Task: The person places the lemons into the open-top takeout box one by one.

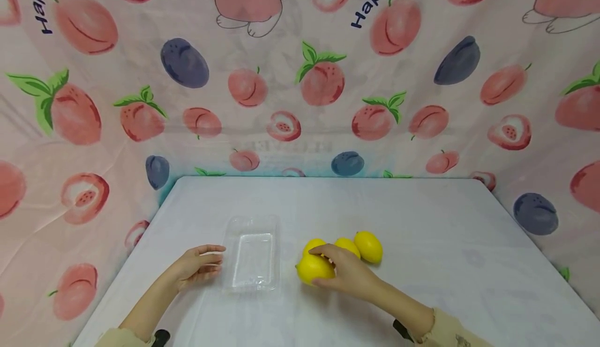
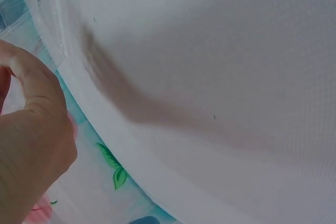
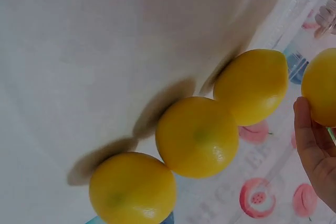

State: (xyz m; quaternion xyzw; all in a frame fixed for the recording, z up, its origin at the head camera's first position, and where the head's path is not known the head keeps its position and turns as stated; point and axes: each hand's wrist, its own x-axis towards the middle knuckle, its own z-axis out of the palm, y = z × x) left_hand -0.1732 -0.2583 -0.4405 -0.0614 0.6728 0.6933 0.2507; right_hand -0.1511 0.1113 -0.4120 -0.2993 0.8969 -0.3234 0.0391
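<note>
I record the right hand (image 1: 349, 274) holding one lemon (image 1: 311, 271) between thumb and fingers. The left hand (image 1: 199, 266), fingers loosely extended, is at the left edge of a clear plastic tray (image 1: 253, 263); I cannot tell whether they touch. Beyond the held lemon, three more lemons (image 3: 197, 137) sit in a row on the white table (image 1: 431, 227). Behind hangs a fruit-printed cloth (image 1: 281, 55).

In the head view, the right hand (image 1: 347, 271) is partly hiding two lemons (image 1: 348, 244), and faint lettering (image 1: 281, 147) on the cloth (image 1: 290, 29) is blurring past reading. Wrist-view edges are cutting off the held lemon (image 3: 321, 86), the left hand (image 2: 37, 129) and the plastic tray (image 2: 48, 19).
</note>
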